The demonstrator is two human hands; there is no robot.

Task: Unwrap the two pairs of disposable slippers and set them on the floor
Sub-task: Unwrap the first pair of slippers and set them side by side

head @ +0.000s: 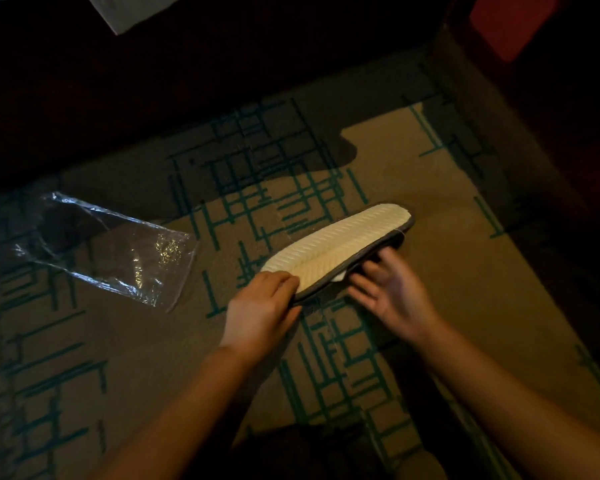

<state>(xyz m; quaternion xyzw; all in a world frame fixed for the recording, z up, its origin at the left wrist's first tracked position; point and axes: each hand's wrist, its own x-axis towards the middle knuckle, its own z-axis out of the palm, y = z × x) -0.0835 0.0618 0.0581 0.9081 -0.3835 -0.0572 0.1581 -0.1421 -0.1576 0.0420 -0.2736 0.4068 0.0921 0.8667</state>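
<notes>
A pair of disposable slippers (340,247) is held sole-up above the carpet, its pale ribbed sole facing me and a dark edge below. My left hand (260,313) grips the near heel end. My right hand (388,292) is beside the slippers' lower edge with fingers spread, its fingertips touching the dark side. To the left, a clear plastic bag (108,247) lies on the carpet with a dark pair of slippers inside it.
The floor is a tan carpet (447,271) with green and dark line patterns. Dark furniture (118,98) runs along the top, with a white sheet corner (125,12) hanging at the top left. A dark wall or cabinet (568,133) is on the right.
</notes>
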